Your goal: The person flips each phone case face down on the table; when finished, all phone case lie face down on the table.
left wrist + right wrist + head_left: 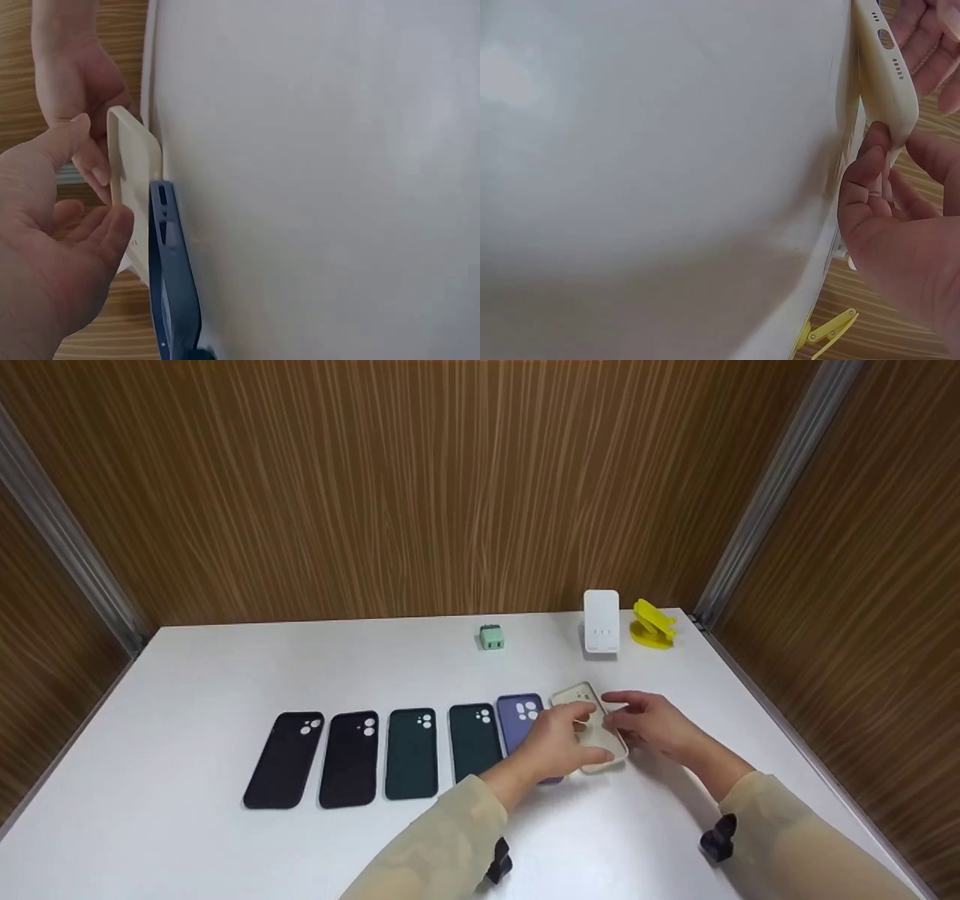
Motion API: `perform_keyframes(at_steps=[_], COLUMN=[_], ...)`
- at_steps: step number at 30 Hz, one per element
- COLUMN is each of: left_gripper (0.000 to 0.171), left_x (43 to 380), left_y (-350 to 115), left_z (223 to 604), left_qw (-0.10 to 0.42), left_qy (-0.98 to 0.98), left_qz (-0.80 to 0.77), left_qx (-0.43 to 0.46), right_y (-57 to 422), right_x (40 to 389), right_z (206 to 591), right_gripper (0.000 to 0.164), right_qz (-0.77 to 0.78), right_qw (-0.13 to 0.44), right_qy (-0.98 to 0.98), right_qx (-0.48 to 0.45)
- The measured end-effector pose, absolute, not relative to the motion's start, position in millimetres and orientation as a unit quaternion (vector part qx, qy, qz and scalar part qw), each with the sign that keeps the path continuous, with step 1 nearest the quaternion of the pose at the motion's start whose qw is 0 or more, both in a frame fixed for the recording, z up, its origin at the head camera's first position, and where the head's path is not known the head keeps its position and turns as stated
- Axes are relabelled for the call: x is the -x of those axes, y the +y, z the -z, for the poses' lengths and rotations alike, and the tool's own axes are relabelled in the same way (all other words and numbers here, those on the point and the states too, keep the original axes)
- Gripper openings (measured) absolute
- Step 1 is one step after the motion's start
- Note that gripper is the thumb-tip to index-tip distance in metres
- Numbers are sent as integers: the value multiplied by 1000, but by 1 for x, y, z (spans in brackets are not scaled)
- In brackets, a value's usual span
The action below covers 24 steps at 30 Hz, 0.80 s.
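Note:
A cream phone case (598, 736) lies slanted at the right end of a row of cases, its hollow side up. My right hand (660, 727) pinches its right edge; in the right wrist view the fingers (866, 176) curl at the corner by the case's port holes. Over its left part hovers my left hand (551, 742), thumb and fingers spread apart, fingertips close to the case in the left wrist view. Partly hidden beneath the left hand is a purple phone case (517, 724), which overlaps the cream one in the left wrist view.
Leftward in the row lie two dark green cases (411, 757) and two black cases (349, 765). Farther back stand a mint green charger plug (492, 637), a white phone stand (601, 619) and a yellow folding stand (652, 626). Wood-grain panels (450, 495) enclose the white table (202, 675).

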<state>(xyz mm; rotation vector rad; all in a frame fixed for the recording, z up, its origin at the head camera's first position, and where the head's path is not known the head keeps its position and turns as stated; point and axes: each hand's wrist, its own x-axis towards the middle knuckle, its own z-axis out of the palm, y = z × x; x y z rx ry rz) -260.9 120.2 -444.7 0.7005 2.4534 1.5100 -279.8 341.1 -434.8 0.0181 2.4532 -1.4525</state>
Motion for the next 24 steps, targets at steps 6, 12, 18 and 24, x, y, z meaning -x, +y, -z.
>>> perform_keyframes(at_steps=[6,12,18,24], left_gripper=[67,67,68,67], left_x=[261,260,261,259], left_y=[124,124,124,126], left_z=[444,443,444,443], left_qw=[150,175,190,198], left_qy=[749,713,689,652], left_qz=[-632,-673,-696,-731], left_qx=[-129,-94,-68,-34], right_y=[341,341,339,337], right_x=[280,282,283,281], right_z=[433,434,434,435], right_gripper=[54,53,52,56], right_qz=[530,553,580,614], right_qw=[146,153,160,181], right_qy=[835,819,799,768], right_qx=[-3,-2,-13,4])
